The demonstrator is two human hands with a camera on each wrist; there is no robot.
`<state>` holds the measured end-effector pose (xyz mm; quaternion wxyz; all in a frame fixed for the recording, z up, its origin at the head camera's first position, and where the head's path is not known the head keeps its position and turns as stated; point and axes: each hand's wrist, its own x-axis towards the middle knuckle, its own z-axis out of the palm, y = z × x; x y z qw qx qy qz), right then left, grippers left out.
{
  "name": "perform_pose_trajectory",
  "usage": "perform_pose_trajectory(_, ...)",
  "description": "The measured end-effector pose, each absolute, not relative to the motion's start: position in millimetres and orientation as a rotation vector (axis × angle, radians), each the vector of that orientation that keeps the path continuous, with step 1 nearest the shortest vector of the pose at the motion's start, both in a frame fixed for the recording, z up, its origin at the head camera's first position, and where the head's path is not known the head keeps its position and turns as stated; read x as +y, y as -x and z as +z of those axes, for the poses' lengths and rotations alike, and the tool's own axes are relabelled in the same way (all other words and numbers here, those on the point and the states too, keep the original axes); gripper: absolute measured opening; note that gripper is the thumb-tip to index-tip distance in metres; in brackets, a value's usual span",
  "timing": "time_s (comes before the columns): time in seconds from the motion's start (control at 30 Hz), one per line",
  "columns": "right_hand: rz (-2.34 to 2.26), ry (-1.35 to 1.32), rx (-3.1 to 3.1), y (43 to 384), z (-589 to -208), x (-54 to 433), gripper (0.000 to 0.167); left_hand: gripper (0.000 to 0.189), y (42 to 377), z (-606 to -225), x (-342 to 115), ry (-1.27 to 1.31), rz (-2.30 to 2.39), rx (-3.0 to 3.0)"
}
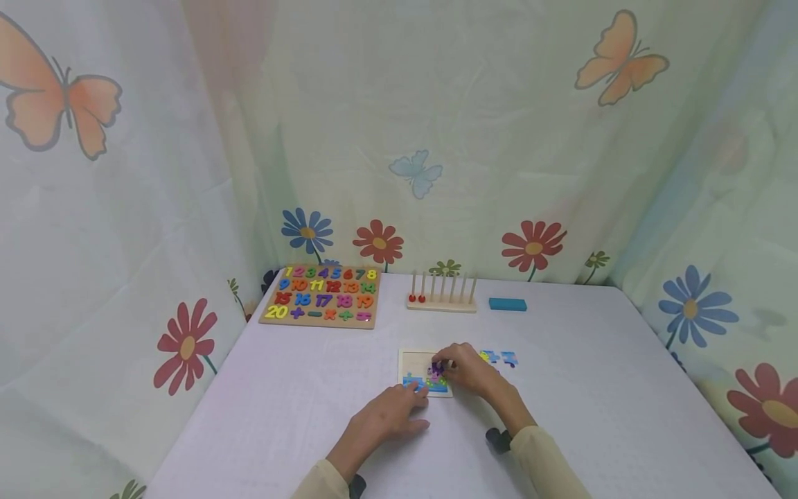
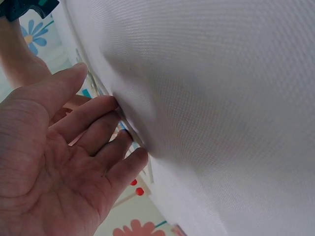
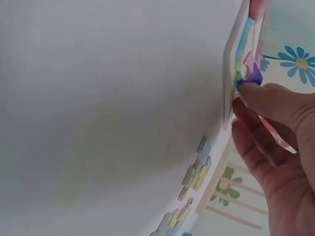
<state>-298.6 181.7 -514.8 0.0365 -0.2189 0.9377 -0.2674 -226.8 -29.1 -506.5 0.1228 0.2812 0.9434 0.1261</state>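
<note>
A small wooden puzzle tray (image 1: 419,359) lies on the white table, with blue and green pieces (image 1: 413,382) along its near side. My right hand (image 1: 470,369) reaches in from the right and pinches a purple jigsaw piece (image 3: 253,74) between thumb and fingers, right over the tray's inside. In the head view those fingers partly cover the piece. My left hand (image 1: 388,414) has its fingertips at the tray's near left edge, fingers loosely extended and thumb apart. Seen from the left wrist, its palm holds nothing.
Loose jigsaw pieces (image 1: 509,358) lie to the right of the tray, partly behind my right hand. Farther back are a colourful number board (image 1: 318,323), a wooden peg counter (image 1: 441,307) with red beads and a blue block (image 1: 508,304). A flowered curtain (image 1: 349,138) surrounds the table.
</note>
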Motion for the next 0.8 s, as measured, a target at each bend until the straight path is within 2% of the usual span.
perform_pose_trajectory(0.37, -0.698, 0.727, 2.922, 294, -510, 181, 0.031, 0.045, 227, -506, -29, -0.822, 0.371, 2.756)
perform_pose_trajectory(0.47, -0.660, 0.698, 2.926, 294, -509, 180, 0.031, 0.045, 234, -521, -29, -0.830, 0.394, 2.762)
perform_pose_trajectory(0.6, -0.648, 0.675, 2.923, 294, -508, 180, 0.030, 0.045, 251, -558, -32, -0.896, 0.429, 2.769)
perform_pose_trajectory(0.8, -0.622, 0.671, 2.936, 293, -509, 179, 0.027, 0.047, 261, -576, -32, -0.917, 0.424, 2.761)
